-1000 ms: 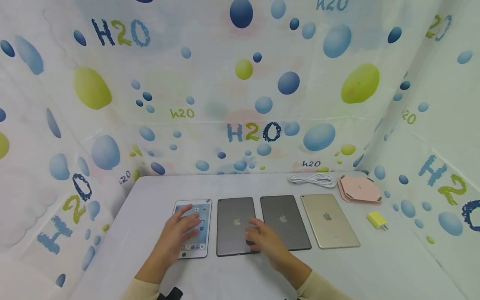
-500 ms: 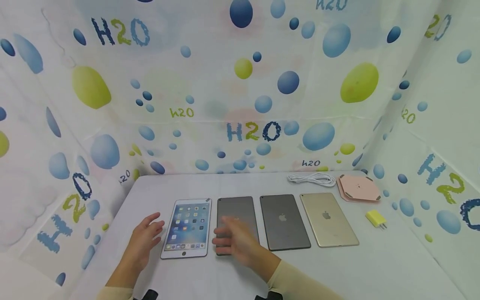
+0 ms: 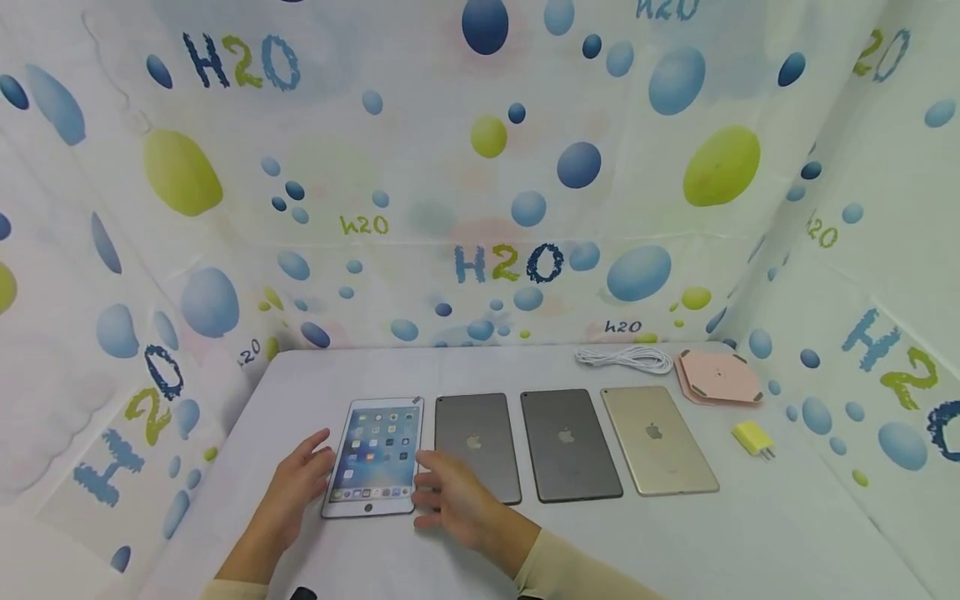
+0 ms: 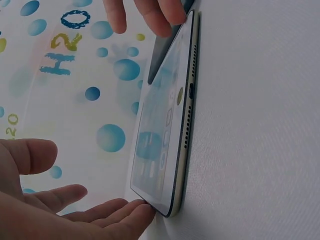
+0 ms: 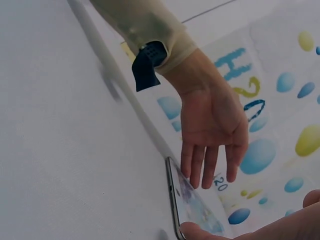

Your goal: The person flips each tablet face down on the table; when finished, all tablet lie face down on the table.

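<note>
A white tablet (image 3: 375,454) with its screen lit lies face up at the left of the row. My left hand (image 3: 296,487) is at its left edge, fingers extended and thumb apart; in the left wrist view the lower fingertips (image 4: 145,210) are right at the tablet's corner. On the opposite side, my right hand (image 3: 461,504) has its fingers loosely straight, with the fingertips along the tablet's right edge. In the right wrist view, a right fingertip (image 5: 192,231) overlaps the near corner. Neither hand curls round the tablet, which lies flat.
Right of the white tablet lie two dark grey tablets (image 3: 491,433) (image 3: 573,450) and a gold tablet (image 3: 660,446), backs up. Behind them are a coiled white cable (image 3: 626,359) and a pink square object (image 3: 720,377). A yellow charger plug (image 3: 752,437) lies at the right.
My left hand has moved from over the white tablet to its left side. My right hand has moved left across the nearest grey tablet to the white tablet's right edge.
</note>
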`<state>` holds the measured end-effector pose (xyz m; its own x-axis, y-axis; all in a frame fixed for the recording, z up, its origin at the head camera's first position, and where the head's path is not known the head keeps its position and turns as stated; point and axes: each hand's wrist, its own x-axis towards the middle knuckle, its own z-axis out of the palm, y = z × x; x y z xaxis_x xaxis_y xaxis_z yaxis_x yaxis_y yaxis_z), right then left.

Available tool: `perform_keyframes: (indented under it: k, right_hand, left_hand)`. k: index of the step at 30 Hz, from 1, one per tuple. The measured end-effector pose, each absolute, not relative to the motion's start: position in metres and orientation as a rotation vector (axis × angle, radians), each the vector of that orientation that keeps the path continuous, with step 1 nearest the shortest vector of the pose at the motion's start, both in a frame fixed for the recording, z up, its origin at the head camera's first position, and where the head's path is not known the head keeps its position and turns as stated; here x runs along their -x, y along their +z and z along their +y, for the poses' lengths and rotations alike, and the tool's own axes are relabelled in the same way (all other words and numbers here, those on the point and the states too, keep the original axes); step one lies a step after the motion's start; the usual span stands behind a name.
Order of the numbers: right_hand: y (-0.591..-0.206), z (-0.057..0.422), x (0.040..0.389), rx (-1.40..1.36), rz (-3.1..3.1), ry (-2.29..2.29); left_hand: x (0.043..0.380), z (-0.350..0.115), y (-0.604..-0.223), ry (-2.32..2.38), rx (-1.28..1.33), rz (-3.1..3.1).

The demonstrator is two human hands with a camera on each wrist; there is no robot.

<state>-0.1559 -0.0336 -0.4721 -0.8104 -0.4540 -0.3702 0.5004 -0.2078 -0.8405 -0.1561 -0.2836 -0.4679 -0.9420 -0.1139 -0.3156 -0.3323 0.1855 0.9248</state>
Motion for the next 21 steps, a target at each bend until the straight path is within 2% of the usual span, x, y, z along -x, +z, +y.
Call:
perform_keyframes:
  k: [21]
  right_hand:
    - [-0.4738,-0.0353,0.1576,-0.082,1.437,-2.047]
  left_hand:
    - [0.1562,-0.2907,-0.4705,1.885,0.433,2.21]
